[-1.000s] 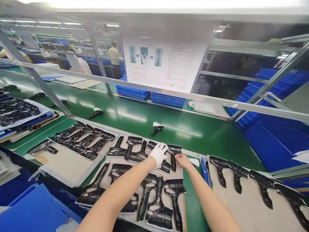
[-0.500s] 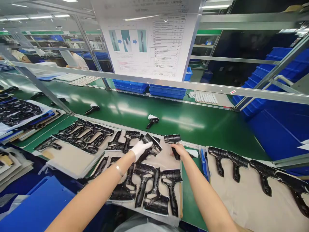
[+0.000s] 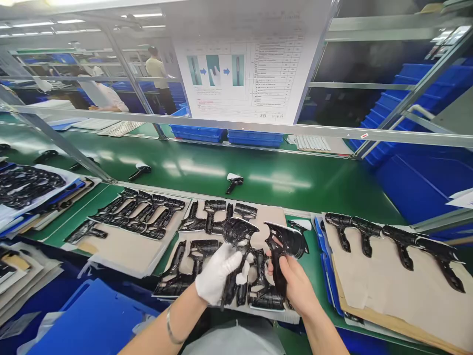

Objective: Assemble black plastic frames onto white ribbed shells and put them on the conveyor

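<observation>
My left hand (image 3: 218, 276), in a white glove, grips a black hair dryer housing half (image 3: 238, 230) by its handle. The bare right hand (image 3: 295, 283) has its fingers wrapped round the handle of another black housing half (image 3: 290, 240). Both pieces are raised in front of me side by side, their wide barrel parts upward and a small gap between them. Beneath lies a beige sheet (image 3: 271, 214) bearing several more black housing halves (image 3: 214, 212). My hands and the held pieces hide part of them.
A beige sheet (image 3: 373, 276) with several housing halves lies at right, another stack (image 3: 121, 251) at left. Black-and-white hair dryers (image 3: 234, 182) rest on the green surface (image 3: 185, 170) behind. A metal rail (image 3: 236, 125) crosses ahead under a hanging instruction sheet (image 3: 251, 74). People are in the background.
Both hands have come back towards me from the far part of the sheet, each bringing a housing half. The two pieces are now closer together. The view has shifted slightly.
</observation>
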`<state>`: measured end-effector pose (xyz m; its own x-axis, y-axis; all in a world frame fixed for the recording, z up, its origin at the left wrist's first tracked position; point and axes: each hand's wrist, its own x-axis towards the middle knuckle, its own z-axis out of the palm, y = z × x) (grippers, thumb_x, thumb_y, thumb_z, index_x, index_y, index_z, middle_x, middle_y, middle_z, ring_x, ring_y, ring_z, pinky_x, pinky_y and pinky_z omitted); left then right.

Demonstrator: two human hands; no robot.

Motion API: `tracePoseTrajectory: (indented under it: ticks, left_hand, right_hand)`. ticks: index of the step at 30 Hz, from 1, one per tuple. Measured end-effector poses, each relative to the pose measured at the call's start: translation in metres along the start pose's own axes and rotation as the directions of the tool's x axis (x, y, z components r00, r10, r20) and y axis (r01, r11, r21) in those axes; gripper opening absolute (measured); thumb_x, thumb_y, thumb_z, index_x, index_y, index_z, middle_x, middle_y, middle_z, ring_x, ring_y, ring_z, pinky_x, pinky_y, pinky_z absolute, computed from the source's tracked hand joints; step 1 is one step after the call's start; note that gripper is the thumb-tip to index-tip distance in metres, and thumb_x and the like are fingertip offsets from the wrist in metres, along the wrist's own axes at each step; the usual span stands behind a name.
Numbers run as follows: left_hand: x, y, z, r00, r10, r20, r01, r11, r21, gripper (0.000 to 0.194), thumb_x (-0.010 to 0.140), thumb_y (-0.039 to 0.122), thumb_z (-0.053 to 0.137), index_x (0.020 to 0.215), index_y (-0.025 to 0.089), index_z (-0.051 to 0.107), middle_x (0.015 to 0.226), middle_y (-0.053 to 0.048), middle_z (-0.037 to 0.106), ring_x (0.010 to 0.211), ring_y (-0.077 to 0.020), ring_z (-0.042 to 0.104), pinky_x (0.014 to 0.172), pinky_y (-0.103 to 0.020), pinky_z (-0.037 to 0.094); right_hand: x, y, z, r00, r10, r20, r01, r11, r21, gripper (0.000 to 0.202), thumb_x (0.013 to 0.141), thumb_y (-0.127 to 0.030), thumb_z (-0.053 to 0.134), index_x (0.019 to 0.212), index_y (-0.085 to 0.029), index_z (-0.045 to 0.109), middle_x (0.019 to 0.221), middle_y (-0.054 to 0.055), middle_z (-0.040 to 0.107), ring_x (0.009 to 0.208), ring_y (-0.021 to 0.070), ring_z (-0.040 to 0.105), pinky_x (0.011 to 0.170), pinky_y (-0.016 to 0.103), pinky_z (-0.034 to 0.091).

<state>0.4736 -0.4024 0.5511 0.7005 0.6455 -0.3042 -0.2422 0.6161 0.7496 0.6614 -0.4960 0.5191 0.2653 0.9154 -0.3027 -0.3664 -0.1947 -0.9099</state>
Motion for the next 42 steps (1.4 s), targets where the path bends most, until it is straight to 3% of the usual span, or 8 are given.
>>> tracePoseTrajectory:
  ticks: [4,9,15,21,30,37,39,42]
  left_hand:
    - [-0.017,0.008,0.002,0.988,0.132,-0.074,-0.127,0.989,0.069,0.049,0.063,0.033,0.091,0.099,0.022,0.06,0.085,-0.003,0.068,0.072,-0.0146,0.064,0.067,-0.026,0.054]
    - [-0.032,0.013,0.005,0.963,0.209,-0.172,-0.171,0.962,0.212,0.047,0.047,0.018,0.096,0.085,0.023,0.068,0.07,0.001,0.063,0.064,-0.0164,0.06,0.057,-0.026,0.052]
    - [-0.044,0.016,0.013,0.896,0.443,-0.012,-0.412,0.841,0.35,0.024,0.066,0.025,0.087,0.085,0.018,0.073,0.085,-0.005,0.07,0.075,-0.018,0.061,0.076,-0.032,0.054]
    - [-0.049,0.022,0.021,0.81,0.58,0.088,-0.568,0.738,0.365,0.022,0.069,0.022,0.085,0.085,0.017,0.071,0.085,-0.006,0.068,0.078,-0.018,0.062,0.077,-0.031,0.053]
    - [-0.053,0.014,0.017,0.788,0.609,0.09,-0.598,0.724,0.344,0.021,0.074,0.013,0.079,0.093,0.02,0.071,0.089,-0.004,0.068,0.079,-0.0167,0.063,0.075,-0.028,0.052]
    - [-0.054,0.028,0.024,0.769,0.621,0.156,-0.613,0.645,0.455,0.012,0.074,0.019,0.079,0.077,0.017,0.068,0.074,-0.003,0.064,0.068,-0.0162,0.06,0.065,-0.029,0.051]
    - [-0.055,0.033,0.026,0.748,0.631,0.206,-0.642,0.609,0.466,0.011,0.076,0.017,0.077,0.075,0.017,0.066,0.069,-0.001,0.062,0.064,-0.0134,0.057,0.062,-0.026,0.049]
    - [-0.056,0.034,0.026,0.794,0.577,0.193,-0.578,0.618,0.532,0.012,0.077,0.016,0.076,0.073,0.017,0.064,0.07,0.0,0.062,0.063,-0.0122,0.058,0.06,-0.024,0.049]
  right_hand:
    - [-0.028,-0.002,0.029,0.99,-0.12,-0.076,0.122,0.992,0.021,0.061,0.08,-0.055,0.075,0.13,-0.026,0.059,0.118,0.009,0.068,0.104,0.0268,0.064,0.096,0.039,0.051]
    - [-0.051,-0.02,0.051,0.981,-0.189,-0.038,0.186,0.98,-0.071,0.051,0.079,-0.039,0.08,0.127,-0.031,0.064,0.126,0.008,0.065,0.112,0.0312,0.062,0.09,0.038,0.056]
    - [-0.058,-0.029,0.057,0.941,-0.336,0.04,0.336,0.91,-0.244,0.044,0.083,-0.031,0.075,0.126,-0.032,0.067,0.115,0.009,0.067,0.089,0.0252,0.065,0.073,0.033,0.058]
    - [-0.059,-0.036,0.06,0.879,-0.446,0.166,0.476,0.832,-0.284,0.042,0.087,-0.016,0.066,0.12,-0.04,0.068,0.116,0.003,0.065,0.101,0.02,0.062,0.084,0.024,0.055]
    - [-0.056,-0.038,0.064,0.867,-0.441,0.23,0.495,0.814,-0.303,0.058,0.088,-0.011,0.063,0.131,-0.048,0.058,0.125,-0.002,0.062,0.11,0.0196,0.058,0.087,0.023,0.054]
    - [-0.061,-0.043,0.069,0.874,-0.447,0.19,0.486,0.818,-0.308,0.045,0.089,-0.02,0.067,0.124,-0.047,0.063,0.099,-0.001,0.064,0.083,0.0167,0.057,0.073,0.023,0.053]
    - [-0.062,-0.041,0.068,0.895,-0.401,0.197,0.442,0.855,-0.271,0.043,0.086,-0.027,0.073,0.124,-0.044,0.063,0.096,0.0,0.063,0.084,0.0188,0.059,0.075,0.026,0.055]
    - [-0.062,-0.037,0.065,0.938,-0.244,0.245,0.292,0.938,-0.187,0.051,0.083,-0.035,0.077,0.13,-0.038,0.059,0.111,0.004,0.064,0.094,0.0236,0.063,0.084,0.033,0.057]
